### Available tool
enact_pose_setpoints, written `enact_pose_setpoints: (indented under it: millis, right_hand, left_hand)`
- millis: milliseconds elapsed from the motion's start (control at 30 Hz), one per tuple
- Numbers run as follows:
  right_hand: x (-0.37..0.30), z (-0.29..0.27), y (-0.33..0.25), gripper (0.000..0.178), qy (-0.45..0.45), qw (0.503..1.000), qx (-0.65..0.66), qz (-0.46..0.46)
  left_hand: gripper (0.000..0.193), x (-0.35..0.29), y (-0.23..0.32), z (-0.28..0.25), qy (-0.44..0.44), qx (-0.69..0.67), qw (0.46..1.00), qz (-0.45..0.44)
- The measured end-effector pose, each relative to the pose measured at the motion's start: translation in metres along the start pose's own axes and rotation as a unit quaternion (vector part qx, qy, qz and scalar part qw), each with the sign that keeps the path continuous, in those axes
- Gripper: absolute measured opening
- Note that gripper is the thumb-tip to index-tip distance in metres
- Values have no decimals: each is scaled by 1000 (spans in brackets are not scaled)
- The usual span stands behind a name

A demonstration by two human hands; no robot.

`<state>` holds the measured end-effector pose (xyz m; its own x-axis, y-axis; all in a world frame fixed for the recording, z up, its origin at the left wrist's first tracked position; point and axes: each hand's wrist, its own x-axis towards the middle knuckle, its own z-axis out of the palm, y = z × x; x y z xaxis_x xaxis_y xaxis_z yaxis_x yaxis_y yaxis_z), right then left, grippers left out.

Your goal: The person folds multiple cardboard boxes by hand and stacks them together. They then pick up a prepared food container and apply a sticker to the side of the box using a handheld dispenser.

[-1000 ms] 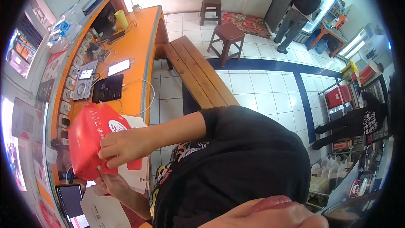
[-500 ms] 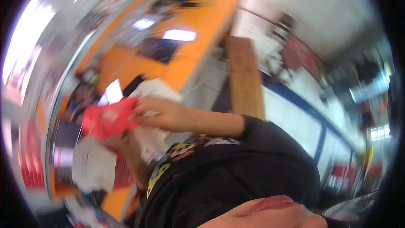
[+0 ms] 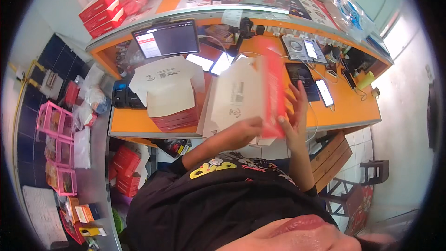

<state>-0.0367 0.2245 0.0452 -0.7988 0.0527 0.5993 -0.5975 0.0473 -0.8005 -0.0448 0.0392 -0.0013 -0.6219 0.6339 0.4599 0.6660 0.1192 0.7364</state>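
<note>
"Where's the red box (image 3: 274, 95)?"
"I see it over the tabletop (image 3: 355, 108), toward its near edge: left hand (image 3: 246, 131) pinching, right hand (image 3: 296, 120) splayed alongside."
"Risk?"
"I'd say dropping, through one-sided grip."

Red carton (image 3: 274, 94) between both hands (image 3: 295, 120)

A person wears a loose black shirt (image 3: 186, 207). Its dark sleeves (image 3: 177, 168) end well behind the bare fingers (image 3: 253, 124). On the shirt front, nearer the body than the fingers, runs a colourful print (image 3: 211, 169): rounded yellow shapes beside white and red marks.
</note>
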Motion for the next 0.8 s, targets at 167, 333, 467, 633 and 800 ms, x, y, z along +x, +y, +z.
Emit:
enact_pose_setpoints:
  millis: [167,333,467,633,800]
  right_hand:
    - [4,3,14,81,-71,985,-5,159]
    - [1,1,33,78,-76,978,51,185]
    - [5,7,20,73,-127,969,20,209]
    - [7,-14,19,75,-102,976,91,168]
    - [24,-22,-1,73,-146,970,108,162]
  left_hand:
    - [37,-28,-8,5,-117,109,987,-11]
    - [42,-52,-10,2,-119,175,977,-5]
    - [39,-67,-20,0,-97,216,971,-15]
    - [38,-67,-14,-16,-33,244,969,5]
    - [37,-61,-5,-40,-10,239,970,32]
